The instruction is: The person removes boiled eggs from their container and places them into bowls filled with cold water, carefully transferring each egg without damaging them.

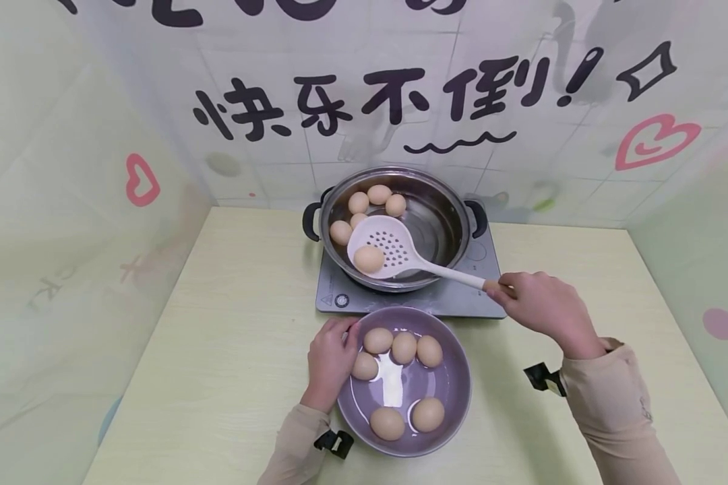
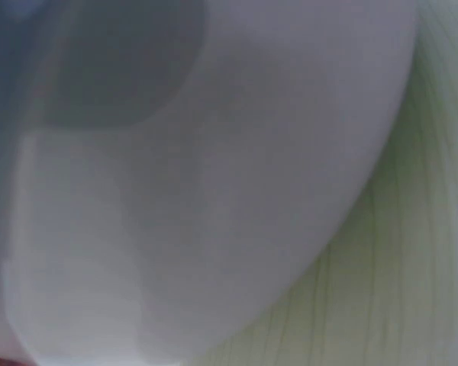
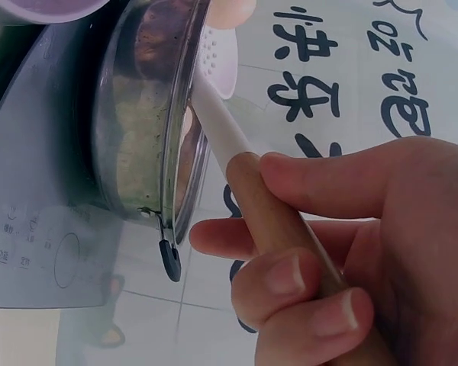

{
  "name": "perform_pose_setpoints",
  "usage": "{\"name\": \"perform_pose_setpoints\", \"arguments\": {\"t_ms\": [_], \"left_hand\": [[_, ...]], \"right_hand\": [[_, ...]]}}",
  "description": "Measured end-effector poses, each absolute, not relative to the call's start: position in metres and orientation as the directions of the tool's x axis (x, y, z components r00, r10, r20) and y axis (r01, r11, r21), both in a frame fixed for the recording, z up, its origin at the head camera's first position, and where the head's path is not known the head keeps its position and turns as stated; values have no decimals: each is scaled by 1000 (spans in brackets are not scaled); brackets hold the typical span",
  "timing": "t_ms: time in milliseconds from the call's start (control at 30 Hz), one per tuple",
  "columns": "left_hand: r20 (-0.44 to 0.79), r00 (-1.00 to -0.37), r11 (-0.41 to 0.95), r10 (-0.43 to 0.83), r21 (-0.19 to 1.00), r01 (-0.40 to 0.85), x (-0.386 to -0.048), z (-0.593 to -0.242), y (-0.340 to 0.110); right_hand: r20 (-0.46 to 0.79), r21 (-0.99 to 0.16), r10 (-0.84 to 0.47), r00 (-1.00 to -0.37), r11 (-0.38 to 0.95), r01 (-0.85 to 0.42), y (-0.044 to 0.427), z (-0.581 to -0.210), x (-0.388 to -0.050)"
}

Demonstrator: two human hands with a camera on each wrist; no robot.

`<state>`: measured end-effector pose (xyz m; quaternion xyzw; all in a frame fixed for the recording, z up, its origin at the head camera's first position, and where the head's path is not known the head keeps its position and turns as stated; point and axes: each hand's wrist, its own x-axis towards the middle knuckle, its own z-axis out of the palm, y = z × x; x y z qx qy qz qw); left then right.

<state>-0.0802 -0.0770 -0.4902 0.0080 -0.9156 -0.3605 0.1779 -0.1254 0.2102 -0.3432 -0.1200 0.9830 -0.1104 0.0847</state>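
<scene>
My right hand (image 1: 546, 306) grips the wooden handle (image 3: 278, 217) of a pale perforated skimmer (image 1: 400, 246). One brown egg (image 1: 369, 259) lies in the skimmer's head, which is over the left part of a steel pot (image 1: 445, 202). Several more eggs (image 1: 379, 195) are in the pot, along its left and back side. At the left rim of a purple bowl (image 1: 464, 384), my left hand (image 1: 329, 360) holds on, thumb at the edge. Several eggs (image 1: 404, 347) sit inside that bowl. The left wrist view has only the bowl's blurred outer wall (image 2: 237, 191).
Beneath the pot is a grey induction cooktop (image 1: 485, 306), just behind the bowl. Black side handles (image 1: 311, 222) stick out from the pot. A light wooden table (image 1: 218, 350) carries everything, with a printed wall covering (image 1: 364, 148) behind and at both sides.
</scene>
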Motion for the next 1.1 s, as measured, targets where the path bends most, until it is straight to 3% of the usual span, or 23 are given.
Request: {"name": "perform_pose_setpoints", "arguments": {"t_ms": [533, 733, 933, 1100], "left_hand": [[328, -934, 739, -143, 663, 120, -80, -492, -77], [326, -936, 736, -134, 665, 127, -80, -491, -77], [326, -935, 740, -137, 662, 123, -81, -492, -77], [321, -937, 745, -138, 657, 115, -80, -491, -77]], "right_hand": [[-169, -233, -200, -965, 959, -159, 235, -321, -103], [-154, -210, -196, -968, 964, -162, 251, -311, -80], [-63, -165, -221, -973, 964, -208, 266, -309, -51], [-103, -160, -200, -974, 970, -182, 273, -315, -28]]}}
